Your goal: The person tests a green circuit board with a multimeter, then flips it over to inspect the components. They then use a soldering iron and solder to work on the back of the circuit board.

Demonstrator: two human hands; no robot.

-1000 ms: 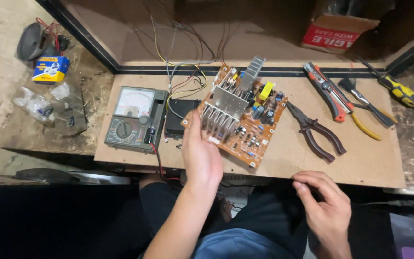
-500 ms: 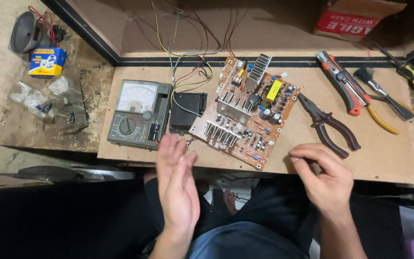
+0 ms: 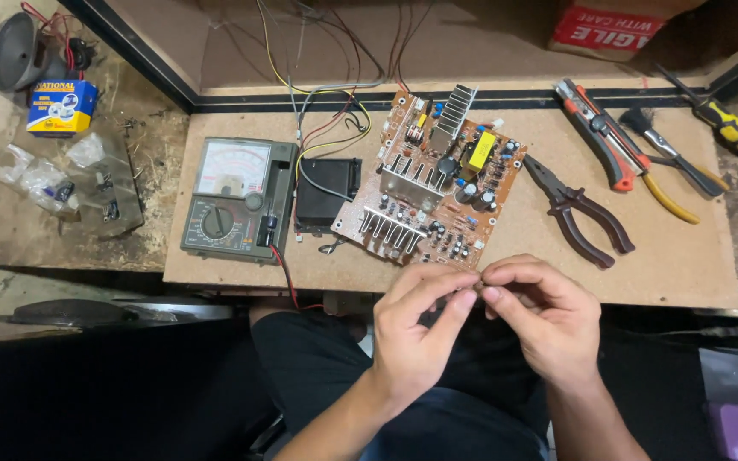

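Up close, near the board's near edge, both hands meet fingertip to fingertip. Left hand and right hand pinch together on something tiny between thumbs and forefingers; what it is cannot be told. Just beyond the fingers lies the circuit board, tilted, with its heat sinks and a yellow part. Left of it sit a black box and a meter. Right of it lie pliers, then a cutter, and a screwdriver far right.
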